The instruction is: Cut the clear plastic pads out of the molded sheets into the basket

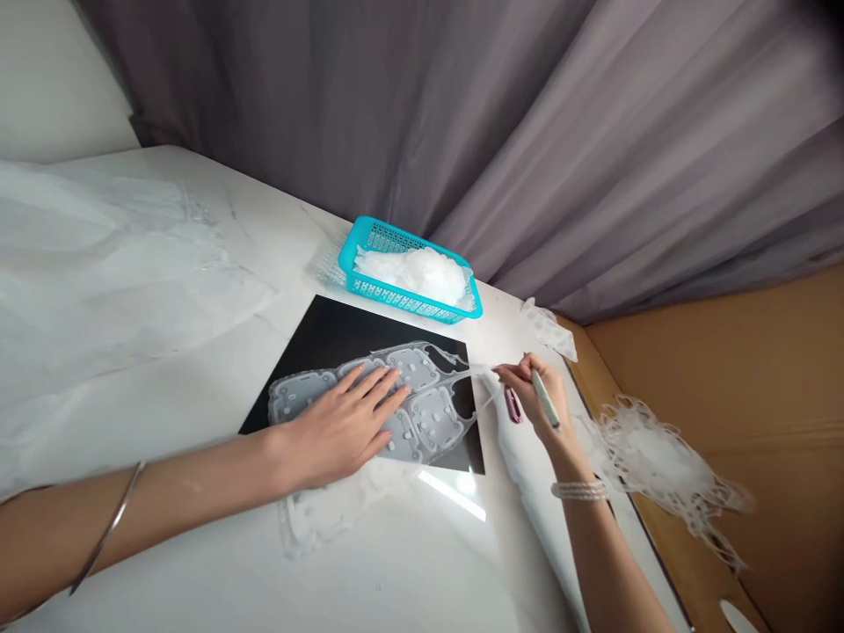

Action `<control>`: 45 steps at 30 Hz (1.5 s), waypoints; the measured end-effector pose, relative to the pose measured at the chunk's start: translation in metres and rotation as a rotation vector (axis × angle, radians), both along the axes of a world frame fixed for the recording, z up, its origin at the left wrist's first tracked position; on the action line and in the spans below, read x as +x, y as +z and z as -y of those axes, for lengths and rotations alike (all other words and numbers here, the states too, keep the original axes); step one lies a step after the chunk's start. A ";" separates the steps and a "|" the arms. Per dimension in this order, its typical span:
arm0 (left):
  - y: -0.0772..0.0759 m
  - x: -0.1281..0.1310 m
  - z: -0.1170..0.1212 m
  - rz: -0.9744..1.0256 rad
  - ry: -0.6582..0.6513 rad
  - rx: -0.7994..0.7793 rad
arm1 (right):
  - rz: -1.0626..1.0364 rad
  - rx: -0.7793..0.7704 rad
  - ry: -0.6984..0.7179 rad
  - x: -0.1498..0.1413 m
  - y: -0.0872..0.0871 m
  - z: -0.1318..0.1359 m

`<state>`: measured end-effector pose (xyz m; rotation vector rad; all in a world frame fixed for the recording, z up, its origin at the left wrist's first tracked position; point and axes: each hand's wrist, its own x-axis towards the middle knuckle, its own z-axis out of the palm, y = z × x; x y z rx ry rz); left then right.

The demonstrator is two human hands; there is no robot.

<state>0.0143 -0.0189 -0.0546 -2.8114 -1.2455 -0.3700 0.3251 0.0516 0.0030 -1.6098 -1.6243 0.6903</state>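
My left hand (pixel 343 426) lies flat, fingers spread, on a translucent moulded plastic sheet (pixel 432 413) with raised rectangular bumps. The sheet rests on a glossy black board (pixel 343 332). My right hand (pixel 535 397) grips a pale green pen-shaped tool (pixel 545 398), and its fingertips reach a thin strip running from the sheet's right end. I cannot tell whether they pinch that strip. A small pink object (pixel 512 405) lies just left of my right hand, partly hidden. A metal bangle (pixel 105 527) circles my left forearm, and a beaded bracelet (pixel 578 491) circles my right wrist.
A teal plastic basket (pixel 402 297) holds white film scraps behind the board. More translucent scrap (pixel 659 466) lies at the right over a cardboard sheet (pixel 771 369). Film (pixel 98 255) covers the white marble-look table's left side. A grey-purple curtain (pixel 369 105) hangs behind.
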 end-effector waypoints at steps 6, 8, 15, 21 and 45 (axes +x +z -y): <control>-0.001 -0.011 0.002 0.100 0.017 -0.047 | -0.056 -0.028 -0.053 0.013 0.008 0.014; -0.001 -0.015 0.001 0.119 0.021 -0.067 | -0.156 0.029 -0.029 -0.006 0.011 0.019; 0.008 -0.020 -0.006 0.155 -0.005 -0.109 | -0.239 -0.093 0.262 -0.107 0.000 0.028; 0.013 -0.024 -0.013 0.126 -0.044 -0.113 | -0.099 -0.098 0.321 -0.125 -0.017 0.028; 0.018 -0.022 -0.014 0.032 -0.069 -0.065 | 0.409 0.284 0.405 -0.138 -0.023 0.048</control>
